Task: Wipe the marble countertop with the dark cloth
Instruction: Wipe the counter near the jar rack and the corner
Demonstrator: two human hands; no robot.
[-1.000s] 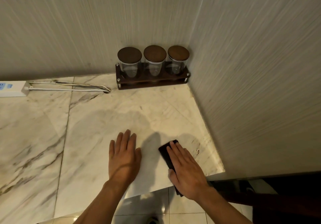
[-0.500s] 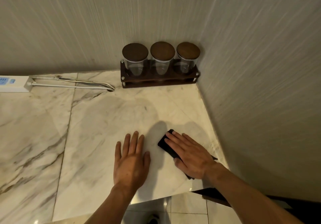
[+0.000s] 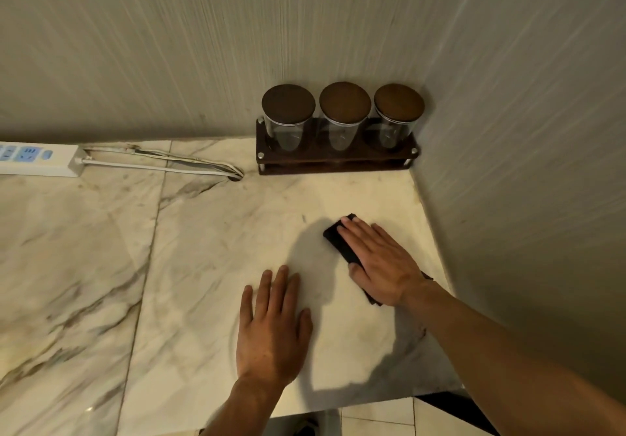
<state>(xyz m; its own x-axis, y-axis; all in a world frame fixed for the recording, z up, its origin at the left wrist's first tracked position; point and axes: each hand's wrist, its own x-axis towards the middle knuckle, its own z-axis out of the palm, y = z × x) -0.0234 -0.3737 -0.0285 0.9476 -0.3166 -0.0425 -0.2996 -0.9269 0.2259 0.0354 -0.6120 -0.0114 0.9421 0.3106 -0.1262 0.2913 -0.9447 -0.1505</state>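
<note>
The marble countertop is pale with grey veins and fills the lower view. A dark folded cloth lies on it near the right wall. My right hand presses flat on the cloth, fingers pointing toward the back left, covering most of it. My left hand rests flat on the bare marble to the left of the cloth, fingers spread and holding nothing.
A dark wooden rack with three lidded glass jars stands in the back corner. A white power strip and its cable lie along the back wall at left. The right wall borders the counter; the counter's front edge runs below my wrists.
My right hand has slid the cloth away from the front edge toward the back of the counter. My left hand stays flat on the marble in about the same spot.
</note>
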